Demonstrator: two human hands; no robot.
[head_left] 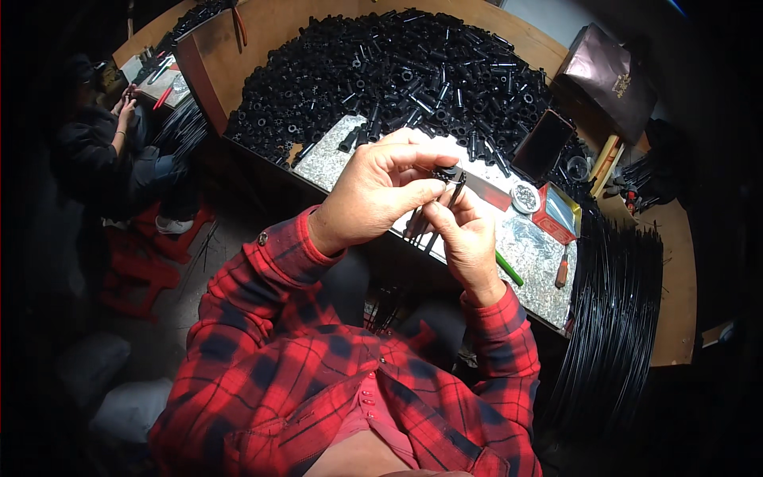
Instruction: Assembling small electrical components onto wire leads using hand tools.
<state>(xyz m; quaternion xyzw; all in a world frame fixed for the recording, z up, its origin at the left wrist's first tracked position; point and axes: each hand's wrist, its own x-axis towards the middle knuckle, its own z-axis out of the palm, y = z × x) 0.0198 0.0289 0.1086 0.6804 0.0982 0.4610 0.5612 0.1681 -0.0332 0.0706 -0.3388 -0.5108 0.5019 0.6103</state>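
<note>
Between my two hands, over the near edge of the work surface, is a small black notched hub with several thin black rods hanging down from it. My left hand is closed, thumb and fingers pinching the hub from the left. Just below it, my right hand is closed with thumb and fingers on the rods close to the hub. The fingers partly hide where rods and hub meet. A green stick lies beside my right wrist.
Black plastic tubes are heaped behind the bright work surface. On the right are a phone, a round white tub, a red box, a wooden-handled tool and long black rods. Another person sits at far left.
</note>
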